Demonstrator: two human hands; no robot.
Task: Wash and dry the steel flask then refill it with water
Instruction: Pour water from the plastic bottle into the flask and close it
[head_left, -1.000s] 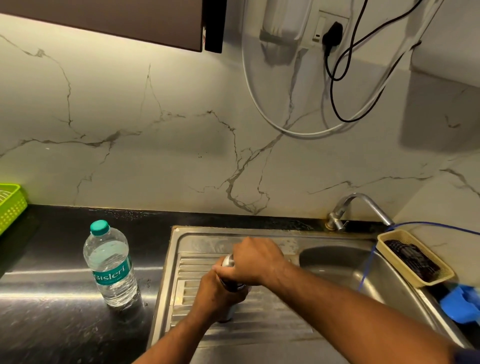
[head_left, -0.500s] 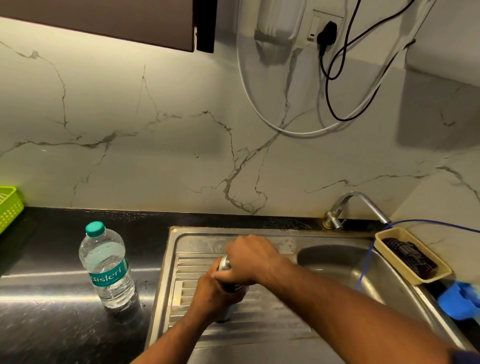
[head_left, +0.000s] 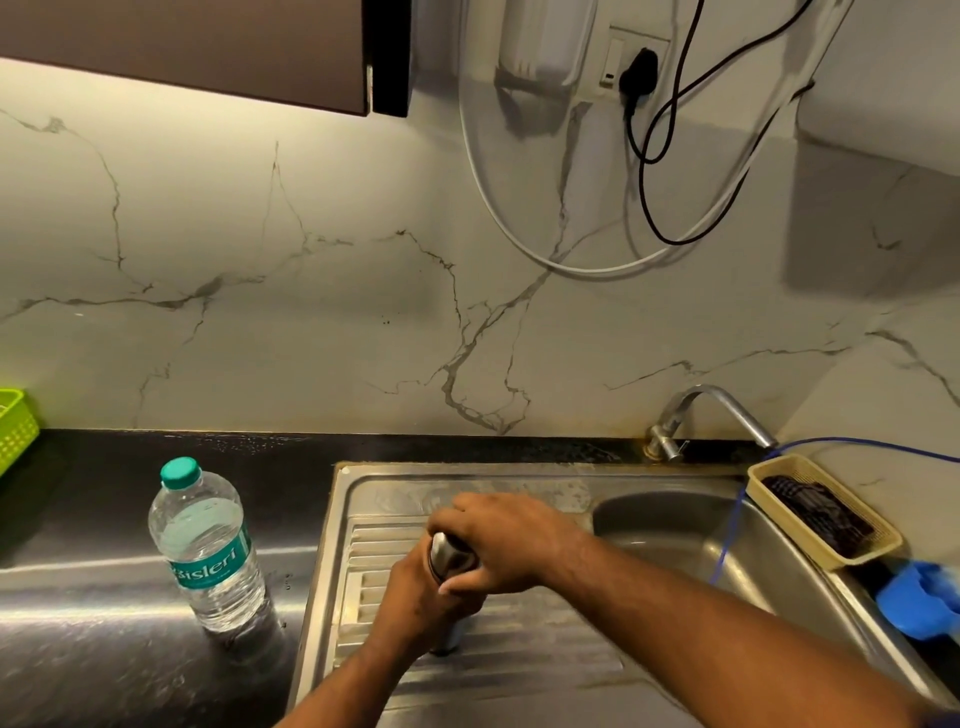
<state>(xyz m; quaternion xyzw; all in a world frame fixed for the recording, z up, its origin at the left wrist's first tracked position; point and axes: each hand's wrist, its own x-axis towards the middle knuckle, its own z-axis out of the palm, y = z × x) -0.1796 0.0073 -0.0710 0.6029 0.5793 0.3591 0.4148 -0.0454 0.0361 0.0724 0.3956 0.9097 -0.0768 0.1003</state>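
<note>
The steel flask (head_left: 445, 558) stands upright on the ribbed drainboard (head_left: 519, 654) of the steel sink. Only a strip of its shiny upper part and its foot show between my hands. My left hand (head_left: 418, 605) is wrapped around the flask's body. My right hand (head_left: 506, 540) is closed over its top, hiding the cap. A clear plastic water bottle (head_left: 208, 551) with a green cap and label stands on the black counter, to the left of the sink.
The sink basin (head_left: 670, 525) lies to the right, under a steel tap (head_left: 701, 413). A beige tray with a dark scrubber (head_left: 823, 512) sits on the sink's right rim, a blue object (head_left: 922, 597) beside it. A green basket (head_left: 15, 426) is at far left. Cables hang above.
Both hands keep their hold on the flask in the same spot. My right hand has turned slightly over the top. The view has shifted a little.
</note>
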